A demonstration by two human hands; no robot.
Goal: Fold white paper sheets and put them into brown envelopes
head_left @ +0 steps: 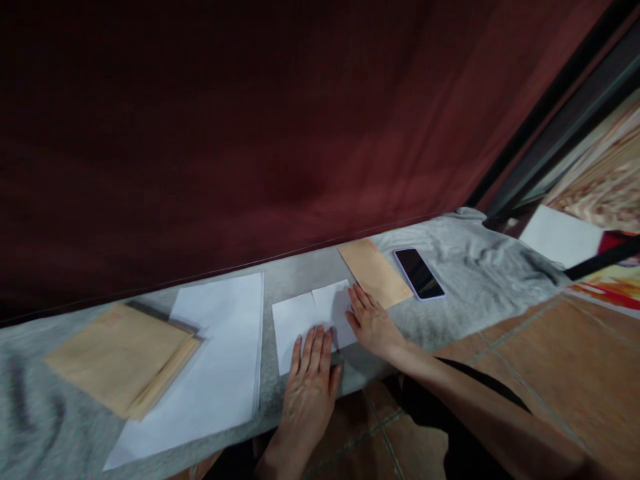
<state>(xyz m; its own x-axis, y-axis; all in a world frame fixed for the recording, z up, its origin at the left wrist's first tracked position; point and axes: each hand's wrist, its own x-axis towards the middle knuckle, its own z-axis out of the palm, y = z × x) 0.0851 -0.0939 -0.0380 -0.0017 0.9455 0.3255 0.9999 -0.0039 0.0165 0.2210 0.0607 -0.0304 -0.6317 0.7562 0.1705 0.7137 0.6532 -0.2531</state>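
Now I see the folded white sheet (311, 320), creased down its middle, lying flat at centre frame on the table (450, 267), long axis running left-right. Both hands, left hand (310, 377) and right hand (373, 323), press flat on it, fingers extended.

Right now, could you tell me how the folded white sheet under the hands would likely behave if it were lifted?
The folded white sheet looks thin, so it would probably feel light and floppy. Both the left hand and right hand press it flat; released, its folds may spring open. On the grey cloth it likely slides little.
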